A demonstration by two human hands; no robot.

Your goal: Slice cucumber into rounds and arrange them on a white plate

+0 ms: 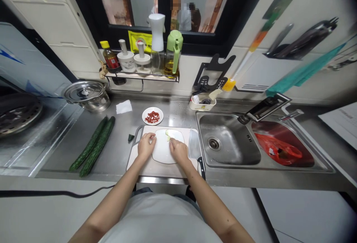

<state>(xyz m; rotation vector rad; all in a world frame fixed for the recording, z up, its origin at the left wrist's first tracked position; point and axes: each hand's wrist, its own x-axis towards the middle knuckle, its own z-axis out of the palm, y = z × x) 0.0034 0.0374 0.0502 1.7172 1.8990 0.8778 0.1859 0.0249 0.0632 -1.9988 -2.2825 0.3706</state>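
A white square plate (pixel 164 153) rests on a pale cutting board (pixel 150 170) in front of me. Near the plate's upper edge lie thin, green-edged cucumber slices (pixel 167 133). My right hand (pixel 179 150) is over the plate's right side, its thumb and fingers pinched at the lower slice. At the left rim is my left hand (pixel 146 147), fingers curled together; whether anything is between them is hidden. A kitchen knife (pixel 194 146) lies on the board's right side, its black handle towards me. A dark green cucumber end (pixel 131 137) sits beside the board's left edge.
Two whole cucumbers (pixel 96 146) lie left on the steel counter. Behind the board stands a small dish (pixel 144 118) of chopped red pieces, with a white paper (pixel 124 106) and lidded pot (pixel 89 96) farther left. A double sink (pixel 228 164) holding a red bag (pixel 279 150) is right.
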